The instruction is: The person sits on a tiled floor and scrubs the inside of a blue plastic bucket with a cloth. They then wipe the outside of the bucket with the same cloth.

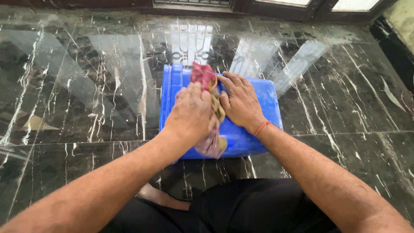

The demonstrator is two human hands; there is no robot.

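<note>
A blue plastic stool [265,97] lies on the dark marble floor in front of me. A crumpled cloth [202,74] of pink and yellow lies across its top. My left hand [192,113] presses down on the cloth, fingers closed over it. My right hand [240,101] lies flat on the stool beside the cloth, fingertips touching the fabric. An orange thread band [261,127] circles my right wrist.
Black marble floor [86,86] with white veins stretches all around, glossy with window reflections. A dark window frame [276,7] runs along the far edge. My legs in black clothing [241,207] and a bare foot [161,196] are at the bottom.
</note>
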